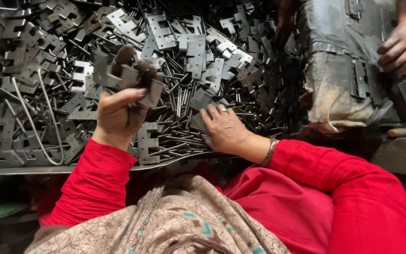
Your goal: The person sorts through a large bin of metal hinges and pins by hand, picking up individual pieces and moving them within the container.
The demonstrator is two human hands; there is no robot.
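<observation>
**Hinge leaves held above a tray of loose parts**

We see a small stack of grey metal hinge leaves (pixel 128 77) raised clear of the heap, gripped in the left hand (pixel 118 113). The thumb lies across the near face and the fingers curl over the top edge, so the leaves are pinched flat between them; the stack's long axis runs roughly left to right. The right hand (pixel 224 128) rests palm down on the pile of thin steel pins (pixel 179 101), fingers loosely spread and touching the pins; we cannot tell whether a pin is caught beneath them. The held leaves lie to the left of and above this hand, near but apart, with the pins' long axes pointing mostly away from us. A ring and a bracelet (pixel 271 150) mark the right hand. Around both lies the metal tray (pixel 5 170) heaped with more leaves and a bent wire loop (pixel 34 122). At upper right, another person's hand (pixel 405 47) rests on a dark worn cloth (pixel 339 56).
</observation>
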